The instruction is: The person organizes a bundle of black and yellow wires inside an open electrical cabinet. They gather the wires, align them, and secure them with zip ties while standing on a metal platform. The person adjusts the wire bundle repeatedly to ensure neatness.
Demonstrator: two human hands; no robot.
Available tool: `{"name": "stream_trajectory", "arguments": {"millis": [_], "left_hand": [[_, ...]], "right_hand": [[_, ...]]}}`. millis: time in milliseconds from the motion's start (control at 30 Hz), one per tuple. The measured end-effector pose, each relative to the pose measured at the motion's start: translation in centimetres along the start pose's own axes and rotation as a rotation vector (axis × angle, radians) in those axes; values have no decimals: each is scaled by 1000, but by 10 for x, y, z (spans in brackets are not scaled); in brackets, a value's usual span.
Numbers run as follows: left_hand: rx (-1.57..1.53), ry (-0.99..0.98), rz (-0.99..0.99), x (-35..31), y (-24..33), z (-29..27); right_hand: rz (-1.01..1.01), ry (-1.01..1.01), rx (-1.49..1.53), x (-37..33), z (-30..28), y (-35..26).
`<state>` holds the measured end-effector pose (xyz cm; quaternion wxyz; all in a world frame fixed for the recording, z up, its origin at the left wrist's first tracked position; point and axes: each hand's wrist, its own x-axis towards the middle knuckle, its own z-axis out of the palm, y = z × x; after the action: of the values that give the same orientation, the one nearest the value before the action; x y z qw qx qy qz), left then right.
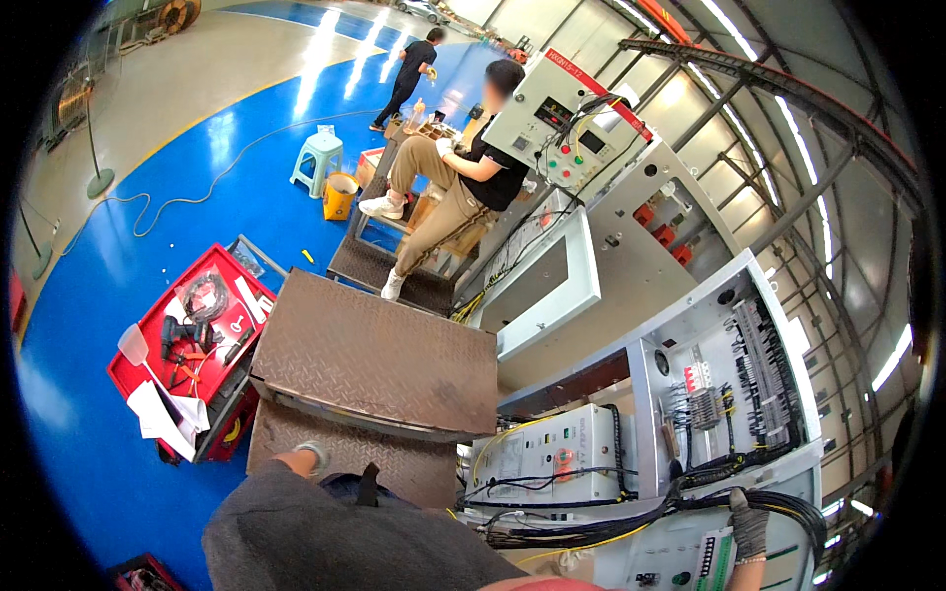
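Note:
My right hand (749,527), in a grey glove, is at a black cable bundle (655,514) along the lower edge of an open grey cabinet (641,414). Its fingers look closed around the cables, partly hidden. Beside it a green-and-white terminal strip (711,561) sits on a pale panel. A bare left forearm comes out of my grey sleeve (296,522); only a pale glove edge of my left hand (314,457) shows, above the brown steps, its fingers hidden. Inside the cabinet are wired terminal rows (764,374) and red-and-white breakers (698,376).
Brown checker-plate steps (379,350) stand at my left, beside a red tool cart (148,340) with a drill (185,335) and papers. Ahead, a seated person (463,172) faces another panel; a second person (409,79) walks beyond. A stool (317,158) and yellow bucket (339,197) stand on the floor.

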<state>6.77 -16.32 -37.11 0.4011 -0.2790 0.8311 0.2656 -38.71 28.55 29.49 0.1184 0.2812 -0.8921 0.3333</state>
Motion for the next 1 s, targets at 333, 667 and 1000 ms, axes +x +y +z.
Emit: {"name": "stream_trajectory", "arguments": {"millis": [333,667,1000], "left_hand": [[6,-125,-98,-25,-33,51],[229,231,335,-35,96,-90],[165,67,156,-4,30,8]], "right_hand": [[88,-46,-34,-7,2,-25],[153,-109,-91,-9,4,-36],[127,-106,-110,-9,-2,-42]]}}
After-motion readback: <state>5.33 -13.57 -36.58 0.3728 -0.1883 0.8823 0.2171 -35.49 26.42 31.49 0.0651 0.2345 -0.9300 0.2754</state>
